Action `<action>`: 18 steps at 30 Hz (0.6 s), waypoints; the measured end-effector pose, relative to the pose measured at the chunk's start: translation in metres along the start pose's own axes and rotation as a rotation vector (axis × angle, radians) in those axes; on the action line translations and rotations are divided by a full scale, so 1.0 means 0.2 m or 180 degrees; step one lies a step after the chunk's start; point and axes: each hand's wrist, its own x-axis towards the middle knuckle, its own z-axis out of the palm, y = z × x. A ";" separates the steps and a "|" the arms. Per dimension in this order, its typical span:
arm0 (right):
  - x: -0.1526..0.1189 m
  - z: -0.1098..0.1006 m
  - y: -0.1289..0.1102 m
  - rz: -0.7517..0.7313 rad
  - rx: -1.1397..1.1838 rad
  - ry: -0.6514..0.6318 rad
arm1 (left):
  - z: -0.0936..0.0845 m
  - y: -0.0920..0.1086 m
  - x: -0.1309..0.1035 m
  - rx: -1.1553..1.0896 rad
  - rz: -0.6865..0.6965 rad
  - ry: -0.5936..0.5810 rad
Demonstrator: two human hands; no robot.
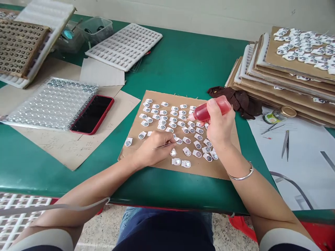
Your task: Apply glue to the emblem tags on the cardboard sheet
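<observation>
My right hand [221, 125] is closed around a small red squeeze bottle [205, 111], tilted with its thin tip pointing down and left above the small parts. My left hand [157, 148] pinches thin metal tweezers [167, 144], whose tip is at one of the white-tabbed round parts [179, 141]. Many such parts lie in uneven rows on a brown cardboard sheet [136, 134]. Some of them are hidden under my hands. A few parts near the front edge show paler centres.
A stack of cardboard sheets [261, 69], brown cloth [240, 103], glass jar [284, 113] and spare tweezers [285, 144] stand or lie right. Left are a red-edged phone [92, 114], clear tray [52, 104], foam tray [125, 47] and plastic box [96, 31].
</observation>
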 end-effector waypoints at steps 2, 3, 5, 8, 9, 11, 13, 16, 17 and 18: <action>0.00 0.00 0.00 0.0078 0.0028 0.0077 | 0.00 -0.01 0.00 0.0005 0.0008 -0.0014; 0.01 0.00 0.00 0.0099 0.0026 0.0110 | 0.00 -0.01 0.00 0.0001 0.0018 -0.0027; 0.01 -0.01 0.00 0.0078 -0.0004 0.0124 | 0.01 -0.01 0.01 -0.0009 0.0025 -0.0045; 0.01 -0.01 0.00 -0.0004 -0.0034 0.0085 | 0.01 -0.02 0.01 -0.0023 0.0014 -0.0053; 0.01 -0.01 -0.01 -0.0008 -0.0030 0.0088 | 0.01 -0.02 0.01 -0.0026 0.0013 -0.0064; 0.01 -0.01 -0.01 0.0011 -0.0016 0.0125 | 0.01 -0.02 0.01 -0.0026 0.0019 -0.0102; 0.01 -0.01 -0.02 0.0027 -0.0012 0.0131 | 0.00 -0.02 0.01 -0.0005 0.0041 -0.0146; 0.01 -0.01 -0.03 0.0064 -0.0013 0.0084 | 0.00 -0.01 0.01 0.0042 0.0176 -0.0235; 0.01 -0.01 -0.03 0.0089 -0.0010 0.0072 | 0.00 -0.01 0.01 0.0066 0.0256 -0.0261; 0.01 -0.01 -0.04 0.0116 -0.0009 0.0062 | 0.00 -0.01 0.01 0.0107 0.0337 -0.0268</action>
